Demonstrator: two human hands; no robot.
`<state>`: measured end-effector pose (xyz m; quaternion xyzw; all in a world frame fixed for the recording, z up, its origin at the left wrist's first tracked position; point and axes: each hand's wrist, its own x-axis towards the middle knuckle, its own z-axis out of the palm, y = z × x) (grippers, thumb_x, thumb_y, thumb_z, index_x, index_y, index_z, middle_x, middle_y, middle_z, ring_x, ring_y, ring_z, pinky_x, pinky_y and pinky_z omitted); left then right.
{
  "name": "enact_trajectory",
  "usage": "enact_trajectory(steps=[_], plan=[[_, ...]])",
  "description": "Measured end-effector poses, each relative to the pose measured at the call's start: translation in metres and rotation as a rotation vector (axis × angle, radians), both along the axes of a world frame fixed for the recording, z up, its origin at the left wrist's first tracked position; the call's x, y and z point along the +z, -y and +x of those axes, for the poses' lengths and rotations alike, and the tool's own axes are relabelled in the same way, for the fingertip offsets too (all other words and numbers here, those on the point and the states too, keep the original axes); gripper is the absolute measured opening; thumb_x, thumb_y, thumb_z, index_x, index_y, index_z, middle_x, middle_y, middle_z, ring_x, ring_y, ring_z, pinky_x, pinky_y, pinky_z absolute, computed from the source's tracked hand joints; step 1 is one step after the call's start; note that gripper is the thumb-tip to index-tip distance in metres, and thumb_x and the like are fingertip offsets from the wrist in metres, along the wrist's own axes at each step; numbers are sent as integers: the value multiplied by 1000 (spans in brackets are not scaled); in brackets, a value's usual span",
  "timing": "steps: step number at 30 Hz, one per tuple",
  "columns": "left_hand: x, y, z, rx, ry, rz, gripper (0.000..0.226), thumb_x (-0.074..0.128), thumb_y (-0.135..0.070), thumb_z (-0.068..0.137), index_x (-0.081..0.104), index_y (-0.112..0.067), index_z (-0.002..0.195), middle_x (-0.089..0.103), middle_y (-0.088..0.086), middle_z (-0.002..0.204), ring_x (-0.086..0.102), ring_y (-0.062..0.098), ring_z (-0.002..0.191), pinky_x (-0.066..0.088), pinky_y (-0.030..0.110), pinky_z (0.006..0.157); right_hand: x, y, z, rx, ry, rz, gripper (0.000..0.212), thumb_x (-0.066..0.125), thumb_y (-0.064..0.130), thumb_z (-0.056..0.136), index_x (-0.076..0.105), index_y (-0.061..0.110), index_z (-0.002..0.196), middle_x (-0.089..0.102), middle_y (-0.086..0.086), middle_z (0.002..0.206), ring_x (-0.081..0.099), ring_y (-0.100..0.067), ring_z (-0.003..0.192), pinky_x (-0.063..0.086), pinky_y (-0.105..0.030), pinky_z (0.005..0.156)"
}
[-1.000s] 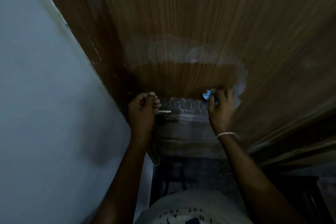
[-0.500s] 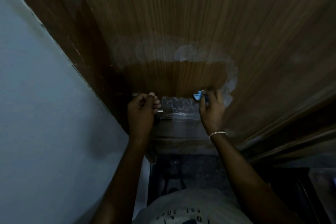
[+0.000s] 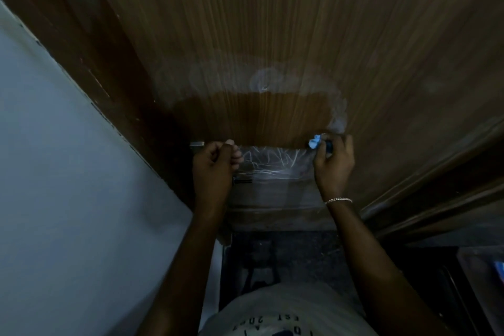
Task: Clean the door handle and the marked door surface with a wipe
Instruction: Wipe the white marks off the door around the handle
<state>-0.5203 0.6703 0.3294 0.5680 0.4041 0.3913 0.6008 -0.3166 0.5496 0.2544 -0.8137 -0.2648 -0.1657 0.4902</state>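
My left grip (image 3: 212, 169) is curled round the door handle (image 3: 197, 144), steadying the door (image 3: 272, 22). My right grip (image 3: 334, 163) pinches the blue wipe (image 3: 315, 142) against the wood, just right of the white scribbles (image 3: 272, 161) (uncleaned, between my hands). I'd press flat and sweep left in overlapping passes.

between my left hand (image 3: 215, 169), curled round the silver metal door handle (image 3: 197, 144), and my right hand (image 3: 334, 163), pinching the crumpled blue wipe (image 3: 315, 141), i see an open strip of brown wood-grain door (image 3: 272, 22). the pale grey wall (image 3: 68, 172) hems the left; a dark moulded frame (image 3: 436, 185), i think, closes the right.
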Motion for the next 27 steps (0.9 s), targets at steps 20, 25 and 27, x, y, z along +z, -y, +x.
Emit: enact_trajectory(steps=[20,25,27], plan=[[-2,0,6,7,1,-18,20,60,-30,96,70,-20,81,73,1,77,71,17,78,56,26,70,-11,-5,-1,50,41,-87,6,61,12,94,66,9,97,58,-8,108,59,-15,85,52,-30,72],[-3,-2,1,40,-2,-11,20,59,-29,96,70,-22,81,73,-2,78,72,15,79,55,22,68,-21,5,10,-53,-74,-20,5,60,15,92,64,14,96,55,-6,105,48,1,83,43,-16,71],[-3,-2,0,46,2,-18,20,59,-28,97,70,-23,81,73,-3,77,72,14,78,55,21,67,-14,-3,8,-34,-26,-10,6,59,20,95,62,17,99,53,-3,109,46,4,87,38,-9,73]])
